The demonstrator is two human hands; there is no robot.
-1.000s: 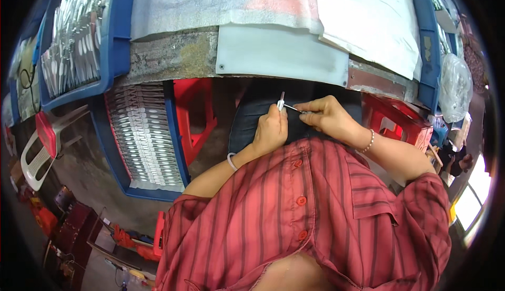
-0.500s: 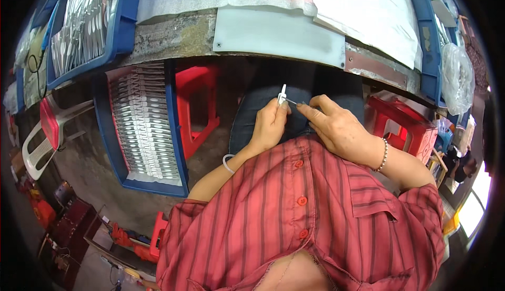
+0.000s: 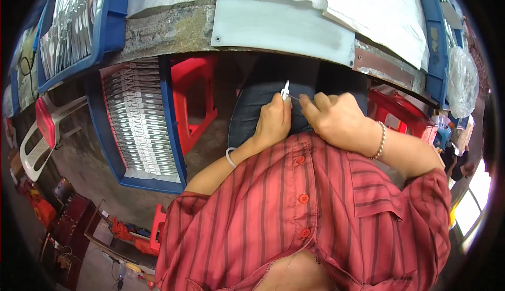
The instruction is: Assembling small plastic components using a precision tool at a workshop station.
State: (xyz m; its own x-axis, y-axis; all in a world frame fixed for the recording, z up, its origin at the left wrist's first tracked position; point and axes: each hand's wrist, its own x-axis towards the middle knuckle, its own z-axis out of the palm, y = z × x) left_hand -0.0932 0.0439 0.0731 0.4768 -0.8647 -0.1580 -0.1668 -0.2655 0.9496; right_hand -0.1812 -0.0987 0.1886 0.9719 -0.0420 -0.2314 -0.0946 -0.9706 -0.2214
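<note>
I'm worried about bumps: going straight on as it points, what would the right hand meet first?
Most likely the small white piece in the left hand; the thin rod in the right hand points at it, though depth is unclear.

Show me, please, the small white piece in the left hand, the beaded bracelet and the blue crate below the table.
Small white piece [image 3: 285, 92], head view: exposed middle part.
Beaded bracelet [image 3: 383, 138], head view: beads on its outer side.
Blue crate [image 3: 174, 122], head view: its right wall.
</note>
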